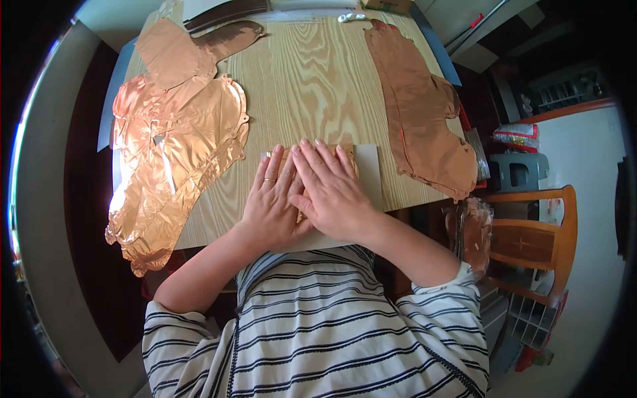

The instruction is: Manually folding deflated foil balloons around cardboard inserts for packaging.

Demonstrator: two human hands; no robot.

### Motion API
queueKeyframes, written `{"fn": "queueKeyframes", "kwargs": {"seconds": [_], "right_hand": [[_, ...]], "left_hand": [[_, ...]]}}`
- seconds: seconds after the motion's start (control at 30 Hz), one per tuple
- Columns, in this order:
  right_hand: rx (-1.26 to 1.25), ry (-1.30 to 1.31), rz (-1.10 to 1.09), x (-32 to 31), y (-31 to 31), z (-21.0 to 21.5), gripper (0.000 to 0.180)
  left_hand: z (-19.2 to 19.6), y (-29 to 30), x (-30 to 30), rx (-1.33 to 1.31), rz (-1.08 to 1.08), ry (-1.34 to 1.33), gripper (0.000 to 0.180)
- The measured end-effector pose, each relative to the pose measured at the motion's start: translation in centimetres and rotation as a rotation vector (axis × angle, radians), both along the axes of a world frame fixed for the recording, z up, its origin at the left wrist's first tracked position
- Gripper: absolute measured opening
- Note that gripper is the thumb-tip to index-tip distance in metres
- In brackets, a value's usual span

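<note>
Both hands lie flat, side by side, near the front edge of the table, pressing on a flat golden-brown piece that they mostly hide. My left hand (pixel 275 202), with a ring on one finger, has its fingers stretched out. My right hand (pixel 337 196) is also flat, its fingers slightly spread and its inner edge meeting or overlapping the left. Under the piece is a pale flat board (pixel 370 176), showing to the right of my right hand. What exactly the covered piece is, I cannot tell.
Shiny, flat copper-coloured foil balloons (pixel 176 139) spread over the table's left side and hang off its edge. Another flat copper foil balloon (pixel 421 99) lies at the right. Small white items (pixel 351 18) sit at the far edge. A wooden chair (pixel 524 245) stands at the right.
</note>
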State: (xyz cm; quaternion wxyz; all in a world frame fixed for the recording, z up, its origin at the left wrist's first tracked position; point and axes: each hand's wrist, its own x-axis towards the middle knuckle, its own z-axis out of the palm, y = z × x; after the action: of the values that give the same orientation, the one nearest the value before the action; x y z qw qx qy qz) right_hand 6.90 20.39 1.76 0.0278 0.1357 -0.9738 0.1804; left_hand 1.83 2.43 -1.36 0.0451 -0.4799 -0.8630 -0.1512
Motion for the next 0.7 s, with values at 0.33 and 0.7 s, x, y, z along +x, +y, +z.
{"fn": "queueKeyframes", "kwargs": {"seconds": [0.33,0.7], "right_hand": [[0.144,-0.007,-0.200,2.4,3.4,-1.8,0.084],[-0.094,0.021,-0.584,9.3,7.6,2.3,0.032]], "left_hand": [[1.7,0.0,-0.1,0.011,-0.021,-0.100,0.107],[2.2,0.1,-0.3,-0.009,-0.016,-0.131,0.100]]}}
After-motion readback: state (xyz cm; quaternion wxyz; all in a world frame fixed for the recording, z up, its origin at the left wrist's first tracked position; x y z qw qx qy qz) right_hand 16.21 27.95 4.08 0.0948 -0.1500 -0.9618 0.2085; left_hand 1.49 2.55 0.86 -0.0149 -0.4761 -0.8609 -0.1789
